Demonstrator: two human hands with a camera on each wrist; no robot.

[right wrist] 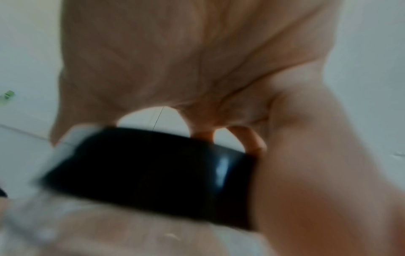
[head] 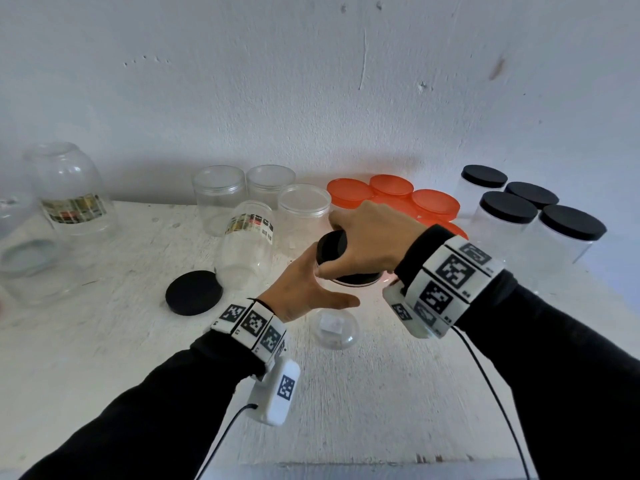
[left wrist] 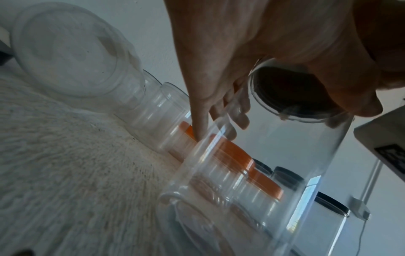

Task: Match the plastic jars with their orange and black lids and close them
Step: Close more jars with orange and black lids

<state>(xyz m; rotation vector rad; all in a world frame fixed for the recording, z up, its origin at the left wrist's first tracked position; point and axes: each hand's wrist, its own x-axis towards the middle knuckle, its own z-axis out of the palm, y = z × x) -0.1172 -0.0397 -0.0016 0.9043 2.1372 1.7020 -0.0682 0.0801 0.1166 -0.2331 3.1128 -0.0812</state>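
Right hand [head: 367, 237] cups the black lid [head: 334, 247] squarely atop the upright jar [left wrist: 252, 173], which stands mid-table [head: 104, 358]; left hand [head: 304, 285] wraps the jar's wall just below, steadying it against the twist.

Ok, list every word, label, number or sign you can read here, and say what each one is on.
No text can be read as words.
Label on the lying jar: print and a barcode, too blurred to read.
Label on the big jar at the left: coloured print, too blurred.
Left wristband and right wristband: black-and-white square marker patterns; the tiny characters beside them are too small to read.
Black lids and orange lids: no marking visible.
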